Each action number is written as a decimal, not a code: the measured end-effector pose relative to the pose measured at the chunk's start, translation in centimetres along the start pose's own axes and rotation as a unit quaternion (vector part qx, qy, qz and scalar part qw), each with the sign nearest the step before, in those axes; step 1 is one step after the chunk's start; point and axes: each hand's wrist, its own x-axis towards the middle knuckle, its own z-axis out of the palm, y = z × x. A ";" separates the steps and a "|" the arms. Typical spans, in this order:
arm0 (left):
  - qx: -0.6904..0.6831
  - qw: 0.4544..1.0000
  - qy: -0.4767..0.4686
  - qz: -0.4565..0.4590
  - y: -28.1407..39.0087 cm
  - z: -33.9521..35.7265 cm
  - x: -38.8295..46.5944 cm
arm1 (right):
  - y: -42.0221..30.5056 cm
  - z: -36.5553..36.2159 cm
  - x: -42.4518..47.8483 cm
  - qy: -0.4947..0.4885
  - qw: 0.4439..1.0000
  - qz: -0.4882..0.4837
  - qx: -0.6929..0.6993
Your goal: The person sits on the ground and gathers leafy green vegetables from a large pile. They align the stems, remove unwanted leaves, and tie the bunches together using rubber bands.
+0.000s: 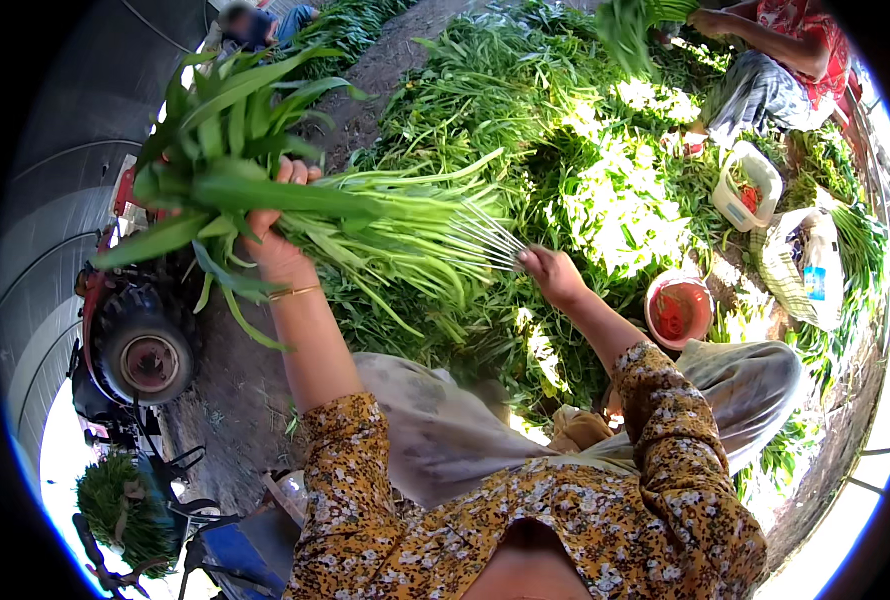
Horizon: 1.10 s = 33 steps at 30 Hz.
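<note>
A large bunch of leafy green stalks (385, 217) is gripped in my left hand (276, 217), its broad leaves spreading to the left and its stems pointing right. A thin bangle is on that wrist. My right hand (553, 274) is closed on the base of a thin metal-tined comb or rake (490, 238), whose fanned tines reach into the stem ends. What handle it has is hidden in the fingers. Under both hands lies a wide heap of loose green plants (445, 112).
At right stand a reddish bucket (651, 307) with red strips, a white container (775, 184) and a checked bag (779, 274). A co-worker (797, 67) sits upper right; another person (246, 30) is upper left. A wheeled machine's tyre (182, 330) stands at left.
</note>
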 end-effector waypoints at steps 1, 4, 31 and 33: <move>-0.001 1.000 -0.010 0.013 0.6 0.0 0.1 | 2.5 -0.4 -0.8 -0.041 0.986 0.068 -0.146; 0.033 0.999 -0.031 -0.014 1.1 -0.4 0.3 | 13.5 -3.1 -7.0 -0.123 0.914 0.040 -0.384; 0.372 0.833 -0.059 -0.404 -8.1 4.1 -5.1 | -5.3 -2.1 -1.7 -0.126 0.685 0.091 0.712; 0.356 0.785 -0.136 -0.489 -9.4 4.7 -8.4 | -3.9 -2.3 -1.8 0.030 0.726 0.206 0.655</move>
